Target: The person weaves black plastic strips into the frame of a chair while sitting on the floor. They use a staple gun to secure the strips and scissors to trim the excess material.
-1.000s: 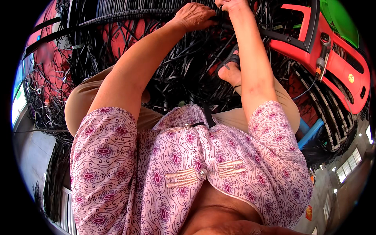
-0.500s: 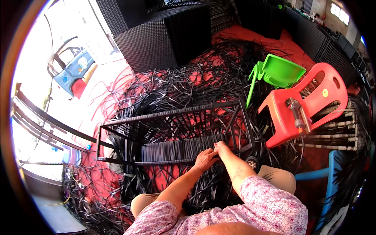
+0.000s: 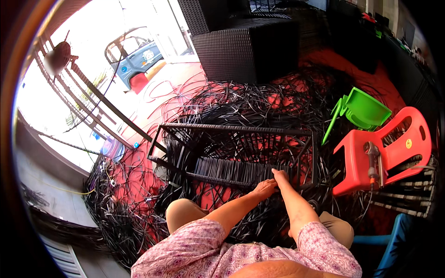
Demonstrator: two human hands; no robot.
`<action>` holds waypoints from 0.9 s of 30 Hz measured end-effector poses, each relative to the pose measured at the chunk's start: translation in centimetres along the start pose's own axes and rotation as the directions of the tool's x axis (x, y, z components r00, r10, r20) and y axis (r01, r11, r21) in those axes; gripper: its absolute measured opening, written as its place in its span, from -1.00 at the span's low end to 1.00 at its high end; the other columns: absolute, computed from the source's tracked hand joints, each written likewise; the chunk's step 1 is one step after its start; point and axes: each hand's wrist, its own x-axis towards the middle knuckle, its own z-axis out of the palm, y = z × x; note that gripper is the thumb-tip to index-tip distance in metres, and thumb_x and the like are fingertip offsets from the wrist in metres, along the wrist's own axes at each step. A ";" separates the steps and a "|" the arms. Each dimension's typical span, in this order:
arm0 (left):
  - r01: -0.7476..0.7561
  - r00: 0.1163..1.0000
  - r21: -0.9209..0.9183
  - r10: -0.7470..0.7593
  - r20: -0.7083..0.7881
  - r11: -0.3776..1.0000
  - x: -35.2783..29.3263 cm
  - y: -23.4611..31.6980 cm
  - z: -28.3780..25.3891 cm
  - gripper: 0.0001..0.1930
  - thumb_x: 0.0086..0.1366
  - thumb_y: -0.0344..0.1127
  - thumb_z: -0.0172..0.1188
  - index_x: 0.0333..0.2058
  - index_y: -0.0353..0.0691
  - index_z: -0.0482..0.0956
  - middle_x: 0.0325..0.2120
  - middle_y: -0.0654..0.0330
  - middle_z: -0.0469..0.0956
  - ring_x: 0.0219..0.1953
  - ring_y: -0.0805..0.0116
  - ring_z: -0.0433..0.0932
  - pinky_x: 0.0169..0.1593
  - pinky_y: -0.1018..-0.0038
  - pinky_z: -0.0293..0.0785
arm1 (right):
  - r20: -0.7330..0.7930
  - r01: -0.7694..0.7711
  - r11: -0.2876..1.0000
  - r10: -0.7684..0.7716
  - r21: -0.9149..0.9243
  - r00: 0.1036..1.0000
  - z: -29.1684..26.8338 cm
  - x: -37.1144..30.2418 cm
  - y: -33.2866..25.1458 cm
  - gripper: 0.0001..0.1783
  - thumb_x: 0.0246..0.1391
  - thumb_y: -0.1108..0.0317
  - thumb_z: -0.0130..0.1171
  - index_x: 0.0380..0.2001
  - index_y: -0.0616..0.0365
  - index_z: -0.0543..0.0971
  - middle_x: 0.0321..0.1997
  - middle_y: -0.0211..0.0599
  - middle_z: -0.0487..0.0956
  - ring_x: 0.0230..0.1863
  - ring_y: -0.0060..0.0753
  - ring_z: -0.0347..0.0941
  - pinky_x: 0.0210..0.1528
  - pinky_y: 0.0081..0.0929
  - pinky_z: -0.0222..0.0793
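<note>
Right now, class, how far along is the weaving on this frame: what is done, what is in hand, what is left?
Done: a band of black strips is wound along the near rail of the black metal frame. In hand: the left hand and right hand work at that band's right end. Left: the rest of the frame is open, and loose black strips lie heaped on the red floor.

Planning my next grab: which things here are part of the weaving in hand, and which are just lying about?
In hand: left hand, right hand, black frame, woven strip panel, loose black strips.
Lying about: red plastic chair, green chair, woven black box.
</note>
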 end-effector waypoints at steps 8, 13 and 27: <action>-0.182 0.875 0.311 0.298 -0.383 0.933 -0.4 -1.7 3.6 -0.75 0.29 -0.28 0.01 -0.24 -0.21 0.65 -0.17 0.02 0.66 -0.05 0.13 0.63 -0.04 0.14 0.55 | 0.551 0.813 0.554 -0.627 -0.181 0.550 -11.6 -20.8 -8.0 -0.40 0.00 -0.01 0.27 0.00 0.23 0.61 0.05 0.05 0.61 0.11 0.03 0.53 0.16 -0.16 0.41; 0.013 0.995 0.231 -0.036 0.097 0.973 -0.6 -1.1 2.5 -0.75 0.28 -0.27 0.02 -0.24 -0.21 0.65 -0.17 0.01 0.66 -0.06 0.12 0.64 -0.05 0.14 0.56 | 0.527 0.929 0.369 -0.794 0.024 0.302 -20.6 -32.7 -5.8 -0.46 0.12 0.08 0.22 0.07 0.22 0.55 0.06 0.03 0.59 0.12 -0.01 0.51 0.20 -0.21 0.38; 0.075 0.972 0.318 -0.140 0.187 0.945 0.1 2.1 2.6 -0.75 0.27 -0.25 0.05 -0.23 -0.21 0.66 -0.18 0.00 0.65 -0.10 0.09 0.65 -0.10 0.14 0.57 | 0.353 0.850 0.508 -0.776 -0.140 0.522 -23.7 -31.8 -0.1 -0.65 0.06 0.18 0.20 -0.11 0.07 0.65 -0.04 -0.05 0.64 0.05 -0.01 0.55 0.15 -0.15 0.43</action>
